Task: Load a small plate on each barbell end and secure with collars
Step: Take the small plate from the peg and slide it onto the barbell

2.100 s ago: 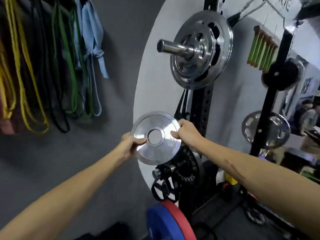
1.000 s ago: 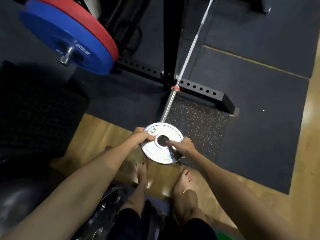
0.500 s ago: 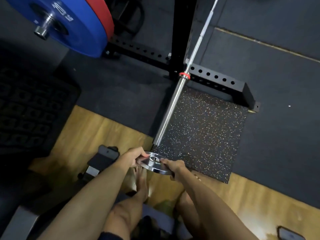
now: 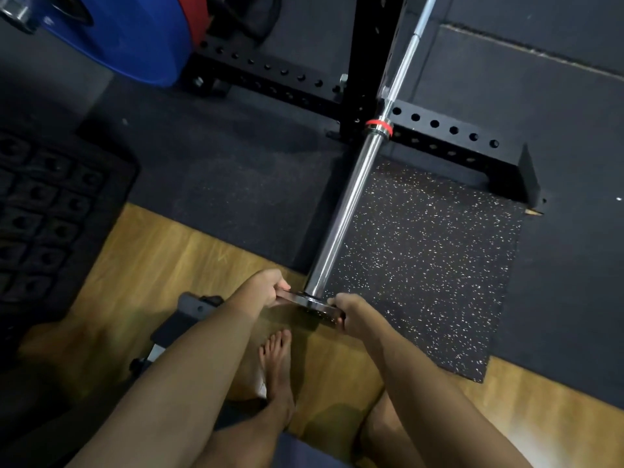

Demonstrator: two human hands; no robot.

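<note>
A small silver plate (image 4: pixel 312 304) sits edge-on at the near tip of the chrome barbell sleeve (image 4: pixel 347 204), its hole around the sleeve's end. My left hand (image 4: pixel 265 287) grips the plate's left rim and my right hand (image 4: pixel 349 312) grips its right rim. The sleeve runs up and away to a red-ringed shoulder (image 4: pixel 379 126), beyond which the thinner bar shaft (image 4: pixel 417 32) continues. No collar is visible.
A black rack upright and its holed base beam (image 4: pixel 449 133) cross behind the bar. Blue and red bumper plates (image 4: pixel 135 38) hang at top left. A speckled rubber mat (image 4: pixel 429 265) lies under the sleeve, a dark tile mat (image 4: pixel 44 217) at left. My bare feet (image 4: pixel 277 373) stand on wood floor.
I carried the plate from the rack storage down to the barbell. In the last half second its hole has gone onto the sleeve's tip, and the view has come closer.
</note>
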